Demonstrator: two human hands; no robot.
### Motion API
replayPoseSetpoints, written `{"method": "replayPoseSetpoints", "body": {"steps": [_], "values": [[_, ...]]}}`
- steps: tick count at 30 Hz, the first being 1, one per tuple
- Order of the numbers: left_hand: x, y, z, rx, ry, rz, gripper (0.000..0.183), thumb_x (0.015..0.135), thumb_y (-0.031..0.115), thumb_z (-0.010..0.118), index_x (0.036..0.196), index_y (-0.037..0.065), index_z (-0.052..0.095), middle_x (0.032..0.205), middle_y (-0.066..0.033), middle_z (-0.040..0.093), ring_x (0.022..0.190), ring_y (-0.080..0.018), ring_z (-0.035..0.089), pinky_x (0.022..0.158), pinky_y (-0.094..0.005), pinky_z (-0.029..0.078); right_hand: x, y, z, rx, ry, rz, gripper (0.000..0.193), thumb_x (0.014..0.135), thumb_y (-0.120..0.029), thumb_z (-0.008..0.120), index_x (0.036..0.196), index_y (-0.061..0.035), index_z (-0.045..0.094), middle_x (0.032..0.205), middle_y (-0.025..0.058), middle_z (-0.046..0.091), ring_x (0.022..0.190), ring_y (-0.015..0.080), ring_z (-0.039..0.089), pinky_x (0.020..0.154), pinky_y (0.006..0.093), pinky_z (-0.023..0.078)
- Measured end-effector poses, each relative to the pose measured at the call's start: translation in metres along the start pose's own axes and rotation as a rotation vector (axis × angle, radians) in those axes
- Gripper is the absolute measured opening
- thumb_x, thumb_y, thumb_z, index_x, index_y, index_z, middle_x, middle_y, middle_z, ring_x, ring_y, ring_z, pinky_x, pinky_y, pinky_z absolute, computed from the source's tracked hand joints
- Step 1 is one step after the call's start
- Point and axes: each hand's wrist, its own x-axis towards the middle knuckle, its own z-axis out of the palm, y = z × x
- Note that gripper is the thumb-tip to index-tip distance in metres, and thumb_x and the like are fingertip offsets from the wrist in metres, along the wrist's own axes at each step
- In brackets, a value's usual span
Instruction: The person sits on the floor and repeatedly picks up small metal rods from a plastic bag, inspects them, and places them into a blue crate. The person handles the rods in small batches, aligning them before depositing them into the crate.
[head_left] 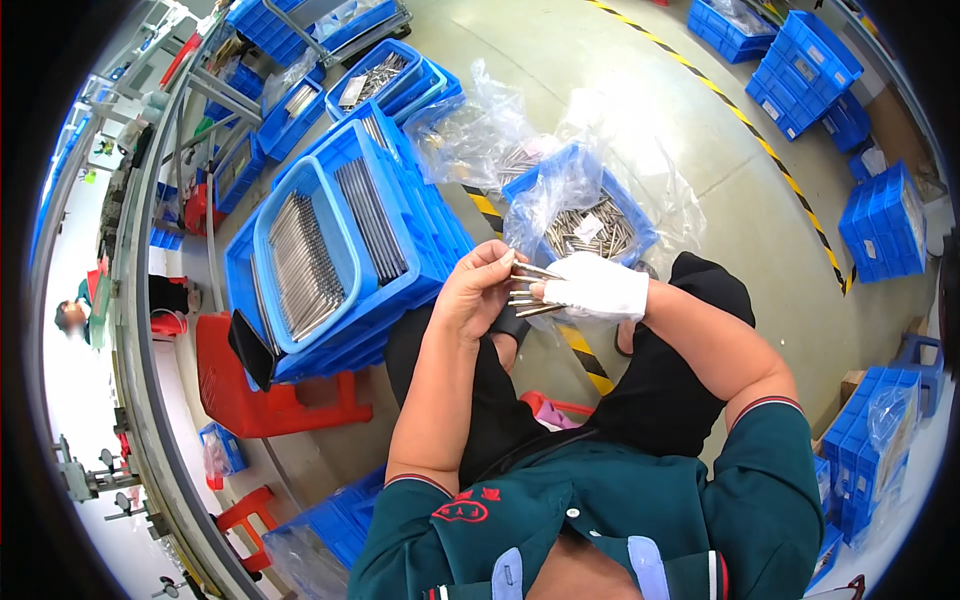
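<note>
My right hand (597, 287), in a white glove with bare fingertips, is closed around several thin metal rods (530, 301) whose ends stick out to the left. My bare left hand (477, 288) pinches the end of a rod just left of them, thumb against finger. Just beyond my hands, a blue bin (640, 243) lined with clear plastic holds a loose heap of metal rods (570, 238) with a white label on top. To my left, a light blue tray (352, 262) holds similar rods in neat rows and rests on a stack of blue crates (425, 262).
A red stool (290, 410) stands beside the crates. Clear plastic bags (475, 125) lie around the bin. More blue crates (800, 70) line the right side, and a metal-framed bench (130, 330) runs along the left. Yellow-black tape (715, 90) marks the floor.
</note>
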Motion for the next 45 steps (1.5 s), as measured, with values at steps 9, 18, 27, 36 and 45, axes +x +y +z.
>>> {"method": "replayPoseSetpoints", "body": {"steps": [9, 18, 27, 36, 45], "values": [[-0.005, 0.0, 0.023, 0.13, 0.081, 0.151, 0.015, 0.086, 0.016, 0.065, 0.094, 0.003, 0.062, 0.085, -0.0064, 0.064, 0.078, -0.0149, 0.061, 0.074, -0.0283, 0.048, 0.002, 0.004, -0.001, 0.078, 0.046, -0.06, 0.048, 0.089, -0.048, 0.054, 0.074, -0.0034, 0.061, 0.059, 0.0023, 0.049, 0.056, 0.0114, 0.042, 0.05, 0.0288, 0.035], [-0.01, 0.006, 0.031, 0.504, 0.191, 0.286, 0.016, 0.084, 0.014, 0.069, 0.089, 0.0, 0.067, 0.086, -0.0047, 0.066, 0.076, -0.0083, 0.057, 0.075, -0.0233, 0.043, 0.003, 0.003, -0.008, -0.032, -0.081, 0.054, 0.049, 0.088, -0.049, 0.051, 0.087, -0.0015, 0.061, 0.072, 0.0103, 0.059, 0.065, 0.0186, 0.052, 0.062, 0.0331, 0.043], [-0.007, 0.003, 0.023, 0.469, 0.168, 0.304, 0.015, 0.081, 0.012, 0.071, 0.089, 0.001, 0.067, 0.085, -0.0038, 0.066, 0.078, -0.0096, 0.057, 0.075, -0.0249, 0.044, 0.002, 0.002, 0.001, -0.266, 0.148, -0.075, 0.048, 0.087, -0.048, 0.052, 0.086, -0.0005, 0.06, 0.072, 0.0141, 0.059, 0.068, 0.0252, 0.056, 0.065, 0.0369, 0.044], [-0.011, 0.009, 0.019, 0.293, 0.064, 0.169, 0.02, 0.083, 0.014, 0.069, 0.096, -0.001, 0.066, 0.088, -0.0065, 0.066, 0.081, -0.0119, 0.059, 0.079, -0.0278, 0.046, -0.004, -0.009, -0.002, 0.037, -0.048, 0.026, 0.051, 0.088, -0.053, 0.05, 0.086, -0.0028, 0.061, 0.064, 0.0059, 0.055, 0.059, 0.0154, 0.049, 0.055, 0.0318, 0.04], [-0.008, 0.003, 0.03, 0.41, 0.18, 0.309, 0.02, 0.088, 0.016, 0.062, 0.098, -0.001, 0.066, 0.089, -0.0052, 0.066, 0.081, -0.0099, 0.058, 0.078, -0.0248, 0.044, 0.0, -0.003, -0.006, 0.135, 0.03, -0.023, 0.043, 0.089, -0.045, 0.056, 0.074, -0.0049, 0.058, 0.059, -0.0012, 0.048, 0.053, 0.008, 0.04, 0.047, 0.0267, 0.033]]}}
